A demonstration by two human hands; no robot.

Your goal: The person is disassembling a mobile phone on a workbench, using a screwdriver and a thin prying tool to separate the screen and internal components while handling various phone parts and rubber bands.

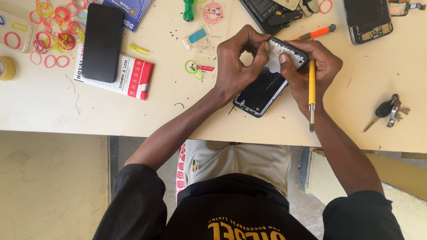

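- Near the table's front edge, right of its middle: left hand (235, 66) pinching the far end of an opened smartphone (267, 82), fingers curled and closed on its top rim.
- Right hand (311, 71) closed on the same end from the other side, thumb pressed onto the pale inner frame; yellow-handled screwdriver (312, 95) tucked along the palm, tip pointing toward the front edge.
- Phone tilted, near end resting on the table (53, 111), dark panel up, far end lifted between both hands.
- Step in hand, by the look of it: working the top end of the phone apart or seating a part there; cannot tell which.
- Next move likely calls for steady, even thumb pressure and keeping the screwdriver tip off the panel.
- Just beyond the hands: orange-handled screwdriver (316, 32) and another dismantled phone (368, 20).
- Toward the right edge: bunch of keys (388, 111).
- Toward the left edge: black phone (102, 42) lying on a red-and-white box (133, 78), scattered rubber bands (53, 31) at the far left corner.
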